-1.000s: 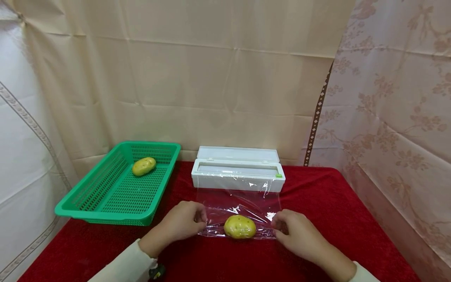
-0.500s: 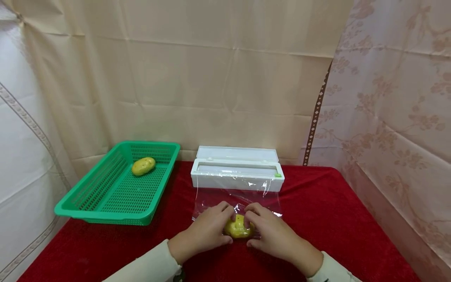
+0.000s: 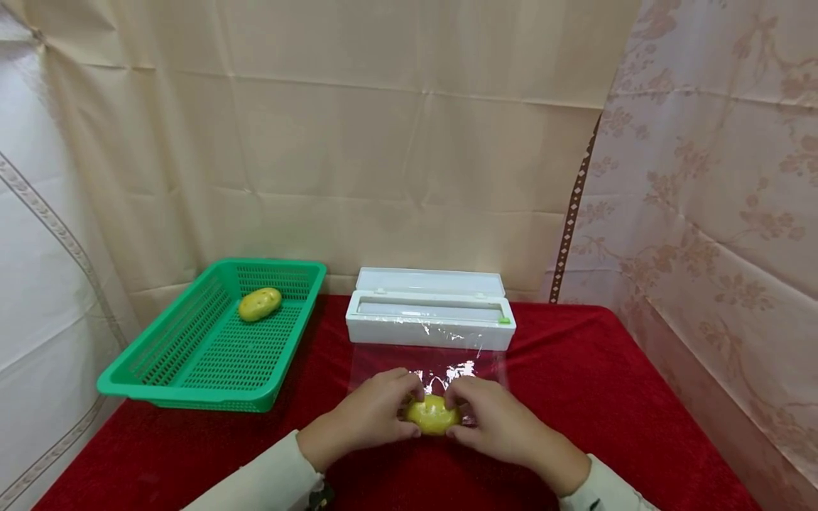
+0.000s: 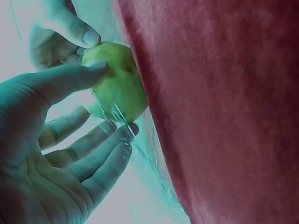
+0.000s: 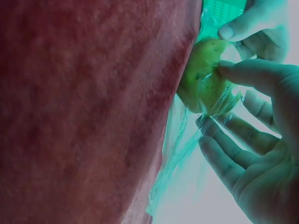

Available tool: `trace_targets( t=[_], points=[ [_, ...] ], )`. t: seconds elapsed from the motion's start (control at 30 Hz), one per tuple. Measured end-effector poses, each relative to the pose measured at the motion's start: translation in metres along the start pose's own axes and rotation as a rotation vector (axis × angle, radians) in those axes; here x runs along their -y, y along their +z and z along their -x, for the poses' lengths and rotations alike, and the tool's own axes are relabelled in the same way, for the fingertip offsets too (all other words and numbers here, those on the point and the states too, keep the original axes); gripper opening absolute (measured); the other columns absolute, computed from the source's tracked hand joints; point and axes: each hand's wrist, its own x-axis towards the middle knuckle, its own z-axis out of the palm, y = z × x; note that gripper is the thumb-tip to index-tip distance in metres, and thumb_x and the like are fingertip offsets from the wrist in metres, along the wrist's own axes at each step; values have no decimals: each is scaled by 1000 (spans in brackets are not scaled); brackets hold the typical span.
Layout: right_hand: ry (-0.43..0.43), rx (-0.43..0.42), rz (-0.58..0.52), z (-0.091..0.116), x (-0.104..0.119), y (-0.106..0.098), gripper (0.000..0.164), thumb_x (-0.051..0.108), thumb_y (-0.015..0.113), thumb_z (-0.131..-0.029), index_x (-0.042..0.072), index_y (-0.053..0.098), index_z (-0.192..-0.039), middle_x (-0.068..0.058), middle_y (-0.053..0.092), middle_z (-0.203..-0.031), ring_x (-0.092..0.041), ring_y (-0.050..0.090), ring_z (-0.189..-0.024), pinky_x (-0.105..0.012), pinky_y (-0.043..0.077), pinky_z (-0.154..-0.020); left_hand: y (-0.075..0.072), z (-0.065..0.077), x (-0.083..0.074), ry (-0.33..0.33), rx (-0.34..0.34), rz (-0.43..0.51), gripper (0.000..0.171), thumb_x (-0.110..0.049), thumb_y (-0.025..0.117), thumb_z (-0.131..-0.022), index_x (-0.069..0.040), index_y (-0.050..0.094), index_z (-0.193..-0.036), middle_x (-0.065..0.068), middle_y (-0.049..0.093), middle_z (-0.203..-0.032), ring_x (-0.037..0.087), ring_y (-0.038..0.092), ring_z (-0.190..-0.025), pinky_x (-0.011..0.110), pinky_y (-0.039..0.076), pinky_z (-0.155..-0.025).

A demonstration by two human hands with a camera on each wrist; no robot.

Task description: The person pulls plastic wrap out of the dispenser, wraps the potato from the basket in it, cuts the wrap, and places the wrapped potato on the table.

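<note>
A yellow potato [image 3: 433, 416] lies on the red cloth with clear cling film [image 3: 377, 360] drawn against it, creased and shiny at its ends. My left hand [image 3: 373, 413] grips its left end, thumb on the near side and fingers on the far side. From the other end my right hand [image 3: 498, 422] holds it in the same way. Both wrist views show film stretched over the potato [image 4: 120, 86] near the fingertips. Beyond the potato the film runs back to a white cling film dispenser [image 3: 428, 335], whose lid stands raised.
At the left stands a green plastic basket [image 3: 185, 390] with a second potato [image 3: 260, 304] inside. A green slider [image 3: 504, 321] sits at the right end of the dispenser. Red cloth [image 3: 575, 397] covers the table, and curtains [image 3: 396, 142] hang behind.
Both hands have moved inward from the film's side edges to the potato's ends, bringing the film in with them. Over the last half second their fingers have shifted slightly on the potato.
</note>
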Motion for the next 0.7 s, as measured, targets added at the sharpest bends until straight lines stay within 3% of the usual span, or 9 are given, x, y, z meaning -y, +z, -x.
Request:
trace_targets(
  t=[0.17,0.33,0.53,0.7],
  points=[
    [49,61,-183,-4,-6,-4,29,11,84,-84,18,63,-103,8,69,-96,-8,69,-89,-27,60,-77,-4,-3,5,-15,24,110,31,-29,92,-75,-18,70,-96,-11,69,-91,1,66,-85,18,53,-74],
    [94,109,-295,-10,-13,-5,25,12,80,-89,16,64,-107,6,72,-98,-9,71,-93,-28,60,-80,-7,-10,16,-89,93,246,27,-30,90,-77,-21,72,-95,-13,72,-89,2,68,-83,21,55,-75],
    [166,120,-337,-18,-23,-5,19,17,76,-93,16,66,-109,5,73,-104,-14,72,-101,-27,58,-85,-11,-19,27,-174,144,382,20,-28,85,-85,-19,76,-101,-10,75,-90,8,70,-83,26,59,-73],
    [203,119,-314,-23,-29,-6,16,22,74,-96,17,68,-111,6,72,-104,-15,71,-100,-28,57,-85,-9,-26,36,-162,139,351,20,-33,79,-91,-18,78,-104,-12,76,-90,8,68,-81,29,57,-72]
  ],
)
